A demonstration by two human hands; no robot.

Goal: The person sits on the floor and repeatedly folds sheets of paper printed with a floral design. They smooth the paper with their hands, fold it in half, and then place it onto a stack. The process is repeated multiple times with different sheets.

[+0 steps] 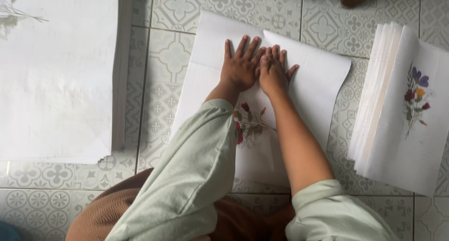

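Now both hands lie flat and open on a white sheet (280, 72) on the tiled floor (159, 82). The left hand (241, 65) and right hand (272, 72) touch side by side, holding nothing, just pressing the paper down. Pressed flowers (248, 124) peek out between the arms, nearer the person. A paper stack (397, 110) with flowers sits to the right. It looks like the smoothing step; next calls for even, gentle rubbing outward.

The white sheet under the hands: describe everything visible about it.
The white sheet lies flat on the patterned tile floor, looking like thin paper. Its far right corner curls over. Pressed red flowers with stems show on it between the forearms. The left hand and right hand press palms-down on its upper middle.
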